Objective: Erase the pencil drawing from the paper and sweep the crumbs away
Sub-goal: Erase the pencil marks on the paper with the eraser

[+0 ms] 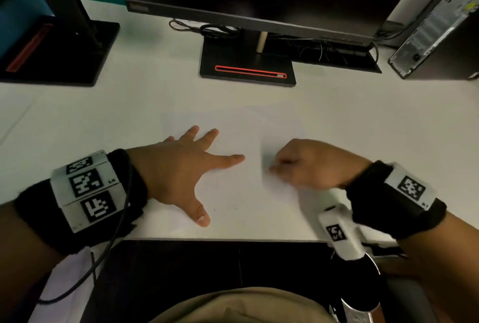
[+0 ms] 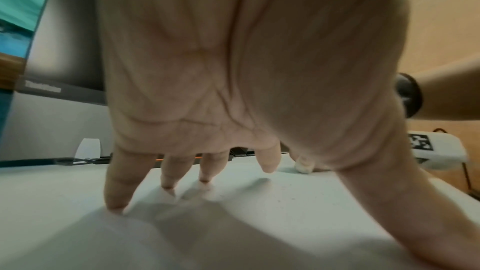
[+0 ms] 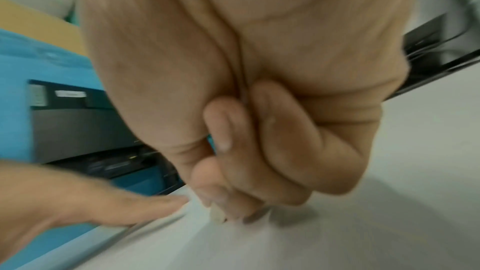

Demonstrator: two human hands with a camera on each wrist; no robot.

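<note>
A white sheet of paper lies on the white desk in front of me. My left hand presses flat on its left part with fingers spread. My right hand is curled on the right part of the sheet, its fingertips pinching a small whitish eraser that touches the paper. The same eraser shows past my left thumb. A few faint dark specks lie on the sheet near the thumb. I cannot make out any pencil line; the right wrist view is blurred.
A monitor stand base with a red slot sits behind the paper, with cables at its left. Another dark stand is at far left, a computer tower at far right. The desk's front edge runs just below my hands.
</note>
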